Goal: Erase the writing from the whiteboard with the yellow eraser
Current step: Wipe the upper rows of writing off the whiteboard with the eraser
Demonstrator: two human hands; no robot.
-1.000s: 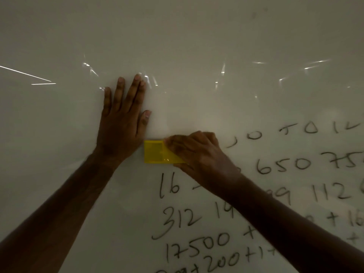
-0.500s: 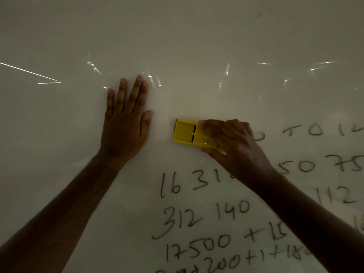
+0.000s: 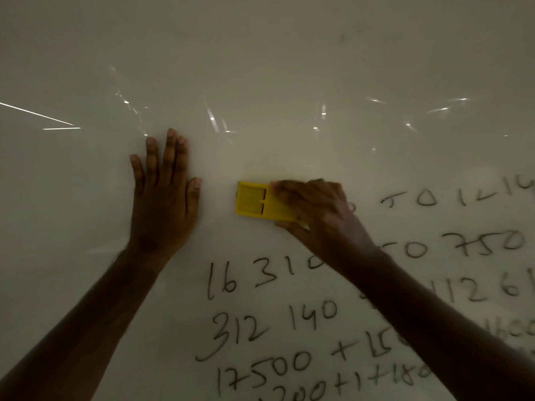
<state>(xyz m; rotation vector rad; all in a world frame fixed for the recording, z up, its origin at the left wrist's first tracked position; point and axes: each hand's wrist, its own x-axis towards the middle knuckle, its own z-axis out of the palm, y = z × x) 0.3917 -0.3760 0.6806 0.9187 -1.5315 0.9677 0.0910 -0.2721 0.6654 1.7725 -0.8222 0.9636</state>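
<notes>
The whiteboard (image 3: 289,68) fills the whole view, dim and glossy. My right hand (image 3: 321,215) grips the yellow eraser (image 3: 253,201) and presses it flat on the board; the eraser's left half sticks out past my fingers. My left hand (image 3: 165,204) lies flat on the board to the eraser's left, fingers up and apart, a short gap between thumb and eraser. Black handwritten numbers (image 3: 260,322) cover the board below and right of the eraser. My right forearm hides part of them.
The board's upper half and left side carry no writing, only light reflections (image 3: 211,117) and two bright streaks (image 3: 43,118). More digits (image 3: 489,244) run off the right edge.
My right hand slid the eraser right and up from beside my left wrist to the top row of digits, then held about there. My left hand stayed flat.
</notes>
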